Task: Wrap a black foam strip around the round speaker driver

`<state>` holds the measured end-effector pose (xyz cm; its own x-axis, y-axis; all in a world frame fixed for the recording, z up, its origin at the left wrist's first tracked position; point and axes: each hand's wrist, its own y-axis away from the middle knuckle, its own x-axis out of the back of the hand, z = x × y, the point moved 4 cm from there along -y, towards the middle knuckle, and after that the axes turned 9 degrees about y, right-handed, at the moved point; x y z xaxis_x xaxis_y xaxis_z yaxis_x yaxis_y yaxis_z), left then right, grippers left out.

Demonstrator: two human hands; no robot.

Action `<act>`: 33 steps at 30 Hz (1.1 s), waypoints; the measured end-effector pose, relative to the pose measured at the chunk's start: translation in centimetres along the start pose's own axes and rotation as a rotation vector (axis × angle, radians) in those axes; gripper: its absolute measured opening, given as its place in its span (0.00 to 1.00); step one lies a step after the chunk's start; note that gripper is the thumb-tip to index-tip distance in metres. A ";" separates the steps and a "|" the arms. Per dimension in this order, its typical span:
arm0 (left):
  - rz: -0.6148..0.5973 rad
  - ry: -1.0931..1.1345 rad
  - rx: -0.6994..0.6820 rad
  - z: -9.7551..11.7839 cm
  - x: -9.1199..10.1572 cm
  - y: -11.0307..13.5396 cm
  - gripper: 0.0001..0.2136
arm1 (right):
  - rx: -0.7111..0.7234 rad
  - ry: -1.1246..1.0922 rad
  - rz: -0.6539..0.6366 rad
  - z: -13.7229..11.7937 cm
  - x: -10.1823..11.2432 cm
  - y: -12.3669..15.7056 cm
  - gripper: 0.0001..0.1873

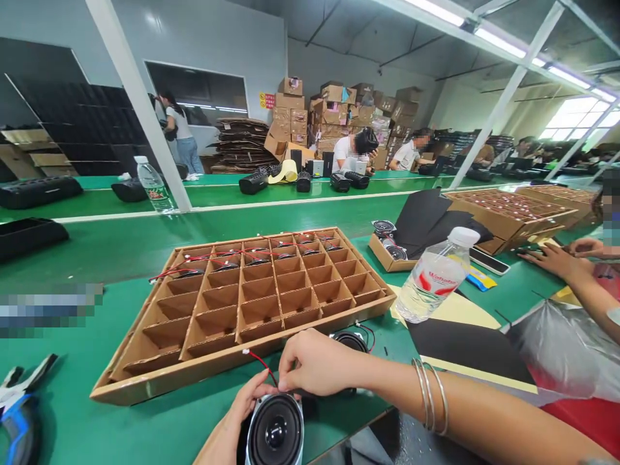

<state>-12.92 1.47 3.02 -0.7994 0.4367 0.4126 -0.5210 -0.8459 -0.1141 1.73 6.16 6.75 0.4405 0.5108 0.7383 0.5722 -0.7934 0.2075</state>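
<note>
My left hand [233,420] is closed around the frame of a round black speaker [276,431], its cone facing up at the table's front edge. My right hand [312,363] pinches at the speaker's top rim, beside a red wire [263,363] ending in a white plug. Whatever is between those fingertips is hidden. Behind my right wrist a second speaker [356,340] with its own wire lies on the table, partly covered. Just beyond both hands stands a divided cardboard box [208,371], with speakers and red wires in its far cells.
A water bottle [431,278] stands right of the box, near a small carton [387,258] with speakers and black sheets [421,223]. Pliers [22,407] lie at left. A co-worker's hands [557,261] are at far right. A green conveyor [290,216] runs behind.
</note>
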 end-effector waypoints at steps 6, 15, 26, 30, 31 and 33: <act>0.008 0.092 -0.003 -2.5 -0.4 0.6 0.38 | -0.086 -0.035 -0.094 0.4 -0.9 -0.4 0.06; 0.008 0.155 -0.018 -3.5 -0.9 0.7 0.40 | -0.135 -0.060 -0.151 0.5 -1.0 -0.9 0.07; -0.050 0.134 -0.102 -3.0 -1.2 0.3 0.37 | -0.098 0.082 -0.171 -0.3 -0.7 -1.3 0.08; -0.001 0.051 -0.112 -3.2 -0.8 0.2 0.36 | -0.163 0.378 -0.391 -1.5 -0.5 -1.5 0.09; 0.005 0.037 -0.117 -3.2 -0.7 0.3 0.36 | -0.189 0.431 -0.459 -1.7 -0.5 -1.5 0.12; 0.018 0.004 -0.134 -3.1 -0.6 0.3 0.36 | -0.242 0.441 -0.563 -2.0 -0.2 -1.0 0.18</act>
<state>-13.51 1.86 -0.12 -0.8102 0.4231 0.4057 -0.5414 -0.8055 -0.2410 -0.28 6.16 7.73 -0.2208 0.7210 0.6568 0.4387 -0.5281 0.7271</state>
